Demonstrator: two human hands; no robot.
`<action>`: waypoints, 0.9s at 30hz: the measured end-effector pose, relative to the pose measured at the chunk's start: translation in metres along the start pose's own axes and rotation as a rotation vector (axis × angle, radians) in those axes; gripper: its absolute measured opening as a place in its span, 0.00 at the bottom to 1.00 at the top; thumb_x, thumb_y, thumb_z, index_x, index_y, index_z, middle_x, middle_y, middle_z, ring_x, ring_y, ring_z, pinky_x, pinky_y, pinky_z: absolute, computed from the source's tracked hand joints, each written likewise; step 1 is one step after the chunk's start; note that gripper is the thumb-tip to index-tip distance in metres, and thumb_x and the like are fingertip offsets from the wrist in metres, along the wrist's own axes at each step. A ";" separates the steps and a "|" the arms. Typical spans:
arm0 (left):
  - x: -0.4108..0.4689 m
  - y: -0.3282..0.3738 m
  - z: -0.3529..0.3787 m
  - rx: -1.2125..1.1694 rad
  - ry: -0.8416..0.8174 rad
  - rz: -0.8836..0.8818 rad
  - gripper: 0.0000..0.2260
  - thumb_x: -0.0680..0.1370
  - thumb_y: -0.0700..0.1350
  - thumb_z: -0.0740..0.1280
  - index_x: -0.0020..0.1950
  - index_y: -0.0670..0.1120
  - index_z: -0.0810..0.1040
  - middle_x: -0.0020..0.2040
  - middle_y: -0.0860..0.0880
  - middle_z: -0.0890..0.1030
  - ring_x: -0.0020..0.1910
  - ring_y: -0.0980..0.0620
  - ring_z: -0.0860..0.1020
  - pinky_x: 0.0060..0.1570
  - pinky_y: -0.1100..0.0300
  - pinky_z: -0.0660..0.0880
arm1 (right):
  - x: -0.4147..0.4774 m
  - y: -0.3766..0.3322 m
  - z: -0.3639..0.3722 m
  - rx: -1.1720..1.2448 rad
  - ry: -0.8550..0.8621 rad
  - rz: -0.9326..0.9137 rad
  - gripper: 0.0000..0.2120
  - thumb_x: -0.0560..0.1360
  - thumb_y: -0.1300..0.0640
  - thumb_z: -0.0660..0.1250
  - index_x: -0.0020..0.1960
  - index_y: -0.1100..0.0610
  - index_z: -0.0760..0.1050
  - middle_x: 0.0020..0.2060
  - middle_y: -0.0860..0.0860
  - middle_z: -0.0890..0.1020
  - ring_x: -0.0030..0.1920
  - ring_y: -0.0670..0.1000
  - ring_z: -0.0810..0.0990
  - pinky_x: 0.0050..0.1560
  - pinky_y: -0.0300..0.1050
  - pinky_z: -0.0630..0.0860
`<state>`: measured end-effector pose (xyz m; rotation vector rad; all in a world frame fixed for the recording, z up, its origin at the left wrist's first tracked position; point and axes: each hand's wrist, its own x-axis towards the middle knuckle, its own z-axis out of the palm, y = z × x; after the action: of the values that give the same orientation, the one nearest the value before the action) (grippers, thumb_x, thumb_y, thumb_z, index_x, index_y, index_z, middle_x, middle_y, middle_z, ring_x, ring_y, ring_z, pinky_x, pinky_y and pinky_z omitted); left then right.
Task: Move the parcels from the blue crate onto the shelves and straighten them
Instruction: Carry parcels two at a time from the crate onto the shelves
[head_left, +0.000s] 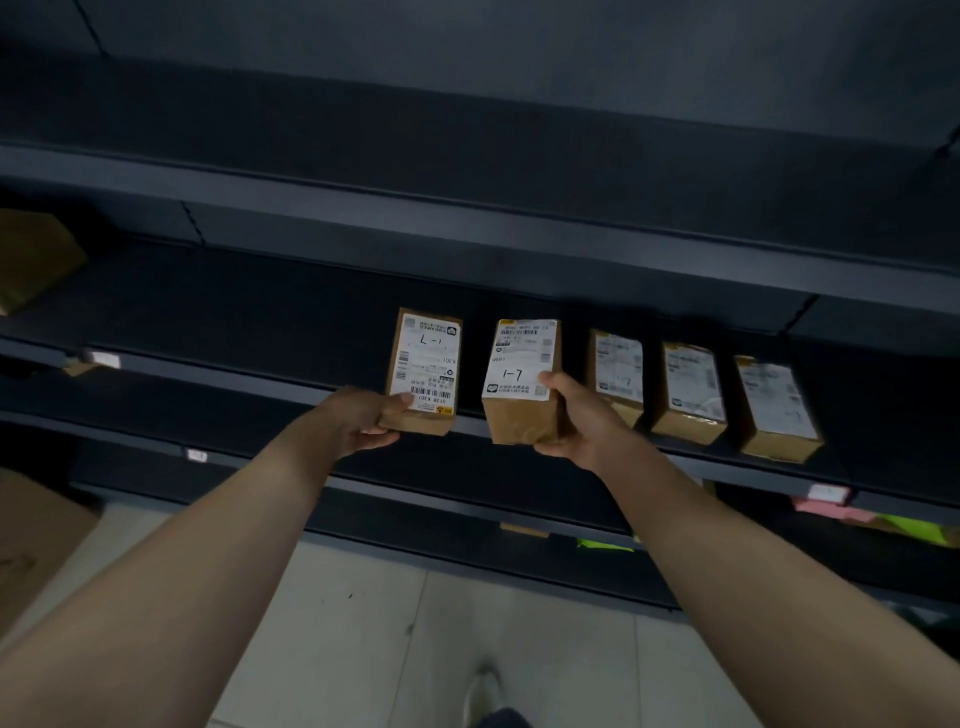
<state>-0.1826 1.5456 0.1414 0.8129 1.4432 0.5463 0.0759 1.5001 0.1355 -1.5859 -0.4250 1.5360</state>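
Several small brown cardboard parcels with white labels stand in a row on a dark metal shelf (260, 312). My left hand (363, 421) grips the near end of the leftmost parcel (425, 364), thumb on its label. My right hand (571, 415) holds the second parcel (522, 379), which is tilted with its near end over the shelf's front edge. To the right stand three more parcels: the first (618, 376), the middle one (691, 392), the last one (776, 410). The blue crate is out of view.
More dark shelves run above and below. A brown box (36, 254) sits at the far left on the same shelf. A large cardboard box (36, 535) stands on the floor at left. Pink and green packets (883, 522) lie on the lower shelf at right.
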 end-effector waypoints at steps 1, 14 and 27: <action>0.008 0.003 0.000 -0.002 -0.004 -0.008 0.10 0.73 0.40 0.71 0.52 0.40 0.77 0.53 0.43 0.81 0.54 0.46 0.79 0.44 0.56 0.78 | 0.007 -0.002 0.002 -0.007 -0.004 0.006 0.16 0.72 0.49 0.71 0.57 0.54 0.75 0.50 0.53 0.83 0.50 0.54 0.81 0.54 0.60 0.76; 0.070 0.020 -0.002 0.080 -0.074 -0.052 0.09 0.74 0.44 0.71 0.51 0.41 0.77 0.52 0.43 0.80 0.53 0.46 0.79 0.47 0.56 0.78 | 0.056 -0.007 0.021 0.059 0.074 0.049 0.13 0.73 0.50 0.69 0.55 0.55 0.75 0.50 0.56 0.82 0.52 0.56 0.80 0.52 0.58 0.76; 0.105 0.019 0.006 0.058 -0.076 -0.078 0.07 0.75 0.42 0.70 0.50 0.41 0.78 0.52 0.43 0.82 0.51 0.47 0.80 0.51 0.54 0.78 | 0.073 -0.008 0.015 0.074 0.131 0.044 0.14 0.72 0.49 0.70 0.54 0.54 0.76 0.48 0.55 0.83 0.49 0.57 0.82 0.43 0.56 0.78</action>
<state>-0.1653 1.6362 0.0879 0.8112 1.4204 0.4113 0.0774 1.5646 0.0969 -1.6360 -0.2599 1.4539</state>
